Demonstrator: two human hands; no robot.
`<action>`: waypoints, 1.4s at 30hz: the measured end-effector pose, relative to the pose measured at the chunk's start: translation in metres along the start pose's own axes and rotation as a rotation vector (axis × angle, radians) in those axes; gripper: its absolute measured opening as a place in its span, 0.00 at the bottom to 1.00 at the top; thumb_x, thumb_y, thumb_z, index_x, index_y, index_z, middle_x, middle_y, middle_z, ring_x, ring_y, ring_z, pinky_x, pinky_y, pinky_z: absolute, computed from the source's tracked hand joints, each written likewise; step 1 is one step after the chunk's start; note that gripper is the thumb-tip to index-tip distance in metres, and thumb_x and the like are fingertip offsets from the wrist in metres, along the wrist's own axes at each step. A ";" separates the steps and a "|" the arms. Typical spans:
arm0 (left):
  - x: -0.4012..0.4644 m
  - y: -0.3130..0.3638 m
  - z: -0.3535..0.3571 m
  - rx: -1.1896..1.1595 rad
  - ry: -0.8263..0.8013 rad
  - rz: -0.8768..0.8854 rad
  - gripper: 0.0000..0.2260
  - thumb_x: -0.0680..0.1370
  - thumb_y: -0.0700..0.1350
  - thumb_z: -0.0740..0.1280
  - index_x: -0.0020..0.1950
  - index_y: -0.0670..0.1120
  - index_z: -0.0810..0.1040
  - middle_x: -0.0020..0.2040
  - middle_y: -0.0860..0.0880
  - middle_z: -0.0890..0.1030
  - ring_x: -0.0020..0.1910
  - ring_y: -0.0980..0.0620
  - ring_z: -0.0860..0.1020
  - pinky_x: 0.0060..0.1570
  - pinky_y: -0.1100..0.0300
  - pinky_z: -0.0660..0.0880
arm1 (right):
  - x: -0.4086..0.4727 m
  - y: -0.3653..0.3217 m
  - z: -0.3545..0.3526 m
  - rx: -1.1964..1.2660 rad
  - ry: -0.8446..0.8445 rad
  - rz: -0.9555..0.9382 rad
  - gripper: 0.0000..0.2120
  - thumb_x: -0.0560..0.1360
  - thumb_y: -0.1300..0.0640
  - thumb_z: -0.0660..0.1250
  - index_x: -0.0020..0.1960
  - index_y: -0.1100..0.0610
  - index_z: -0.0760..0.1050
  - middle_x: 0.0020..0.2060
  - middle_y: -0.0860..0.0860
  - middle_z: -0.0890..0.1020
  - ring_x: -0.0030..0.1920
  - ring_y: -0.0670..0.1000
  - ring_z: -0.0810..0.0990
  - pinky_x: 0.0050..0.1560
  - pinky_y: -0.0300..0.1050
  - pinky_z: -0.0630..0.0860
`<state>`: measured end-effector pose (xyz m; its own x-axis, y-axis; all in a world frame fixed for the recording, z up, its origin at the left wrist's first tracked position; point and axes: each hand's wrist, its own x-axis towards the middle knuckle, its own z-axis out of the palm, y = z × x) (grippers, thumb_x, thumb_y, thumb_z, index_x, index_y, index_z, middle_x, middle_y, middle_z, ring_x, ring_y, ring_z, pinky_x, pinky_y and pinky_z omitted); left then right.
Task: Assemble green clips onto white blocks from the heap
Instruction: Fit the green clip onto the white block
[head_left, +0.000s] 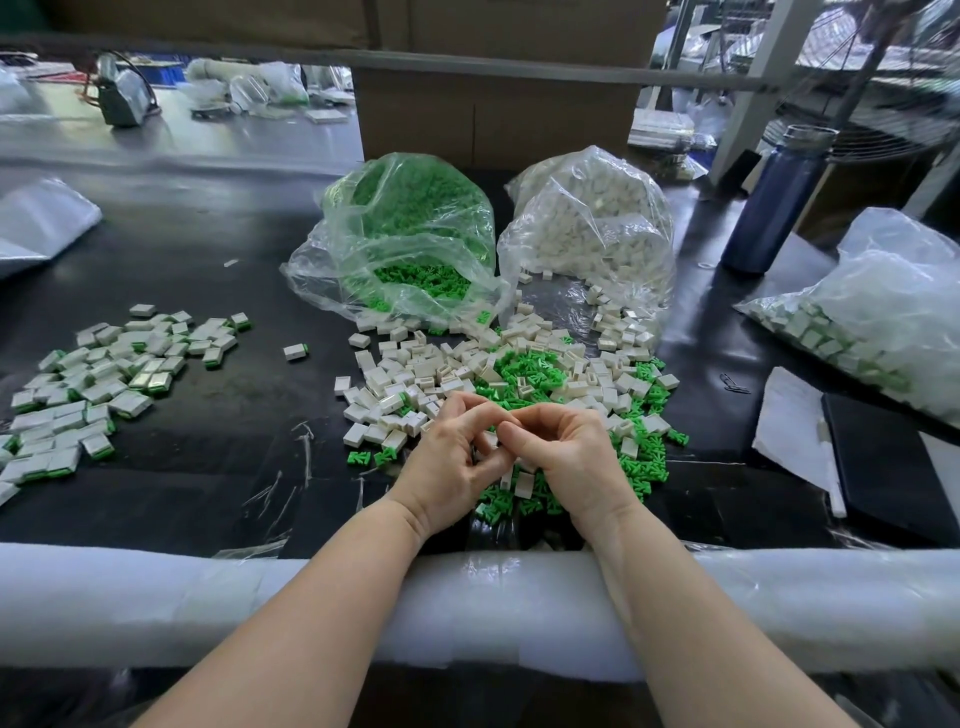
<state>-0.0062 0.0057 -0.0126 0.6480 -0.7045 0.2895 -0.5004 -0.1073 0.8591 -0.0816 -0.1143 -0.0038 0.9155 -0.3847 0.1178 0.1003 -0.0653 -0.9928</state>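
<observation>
Hands meet at the centre of the frame, low over a dark surface (208, 415). The left hand (452, 467) and right hand (566, 457) are pressed together with fingers curled inward, fingertips touching; whatever small part they pinch between them is hidden, so I cannot tell what it is. Directly beneath and beyond them lies the heap (519, 374) of loose white blocks mixed with green clips, spreading toward the middle of the frame. Behind the heap, a clear bag of green clips (410, 234) sits left of a clear bag of white blocks (592, 228), both open toward the heap. At the left of the frame, well apart from the heap, lies a spread of finished pieces (104, 374), white with green edges. At the right stand a dark blue bottle (779, 197) and another filled clear bag (872, 322). Both forearms cross a white padded edge (156, 603) along the bottom.
</observation>
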 end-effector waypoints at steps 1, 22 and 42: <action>0.000 0.000 0.000 0.007 0.000 0.002 0.14 0.74 0.37 0.68 0.42 0.59 0.75 0.49 0.52 0.69 0.37 0.60 0.72 0.42 0.71 0.71 | 0.000 0.000 0.000 0.000 0.002 0.001 0.02 0.71 0.64 0.71 0.43 0.61 0.82 0.30 0.47 0.82 0.31 0.42 0.78 0.32 0.32 0.73; -0.001 0.001 -0.001 0.001 0.006 -0.003 0.11 0.75 0.37 0.66 0.44 0.54 0.75 0.50 0.50 0.69 0.38 0.60 0.70 0.43 0.73 0.69 | 0.003 0.006 0.001 -0.134 -0.026 0.002 0.03 0.74 0.58 0.68 0.46 0.58 0.78 0.37 0.52 0.81 0.38 0.48 0.77 0.42 0.46 0.75; -0.002 0.004 -0.001 0.050 0.019 0.012 0.09 0.75 0.37 0.68 0.45 0.53 0.76 0.51 0.52 0.67 0.39 0.56 0.71 0.42 0.72 0.71 | 0.001 0.004 0.001 -0.034 -0.056 0.006 0.01 0.74 0.63 0.68 0.45 0.60 0.77 0.40 0.59 0.81 0.40 0.52 0.79 0.43 0.43 0.76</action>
<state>-0.0092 0.0074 -0.0092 0.6521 -0.6928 0.3079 -0.5360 -0.1340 0.8335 -0.0795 -0.1142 -0.0079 0.9364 -0.3334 0.1100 0.0828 -0.0946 -0.9921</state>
